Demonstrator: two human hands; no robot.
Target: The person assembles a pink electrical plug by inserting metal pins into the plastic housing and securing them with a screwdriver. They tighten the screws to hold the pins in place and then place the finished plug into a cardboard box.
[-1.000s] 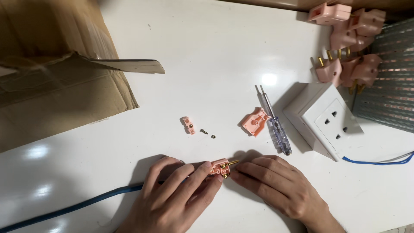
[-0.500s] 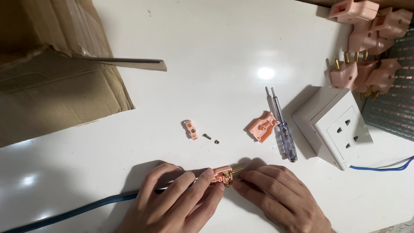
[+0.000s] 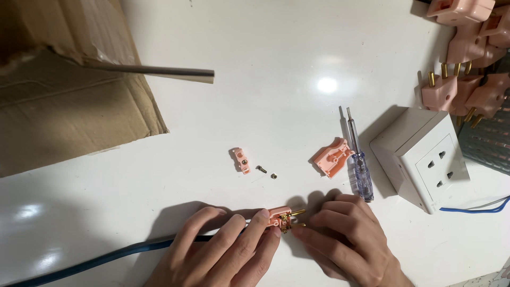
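Note:
My left hand (image 3: 223, 252) pinches a pink plug half (image 3: 279, 218) at the end of a blue cable (image 3: 95, 260), pressing it on the white table (image 3: 265, 69). My right hand (image 3: 345, 234) touches the plug's brass pins with its fingertips from the right. Just beyond lie a small pink clamp piece (image 3: 241, 159), two tiny screws (image 3: 267, 172), a pink plug cover (image 3: 332, 157) and a clear-handled screwdriver (image 3: 358, 159).
A white socket box (image 3: 422, 157) with a blue wire (image 3: 473, 209) stands at the right. Several pink plugs (image 3: 467, 64) are heaped at the top right beside a metal rack. An open cardboard box (image 3: 64, 79) fills the top left.
The view has shifted a little, so everything sits lower and further right. Both hands stay on the plug half with barely any motion.

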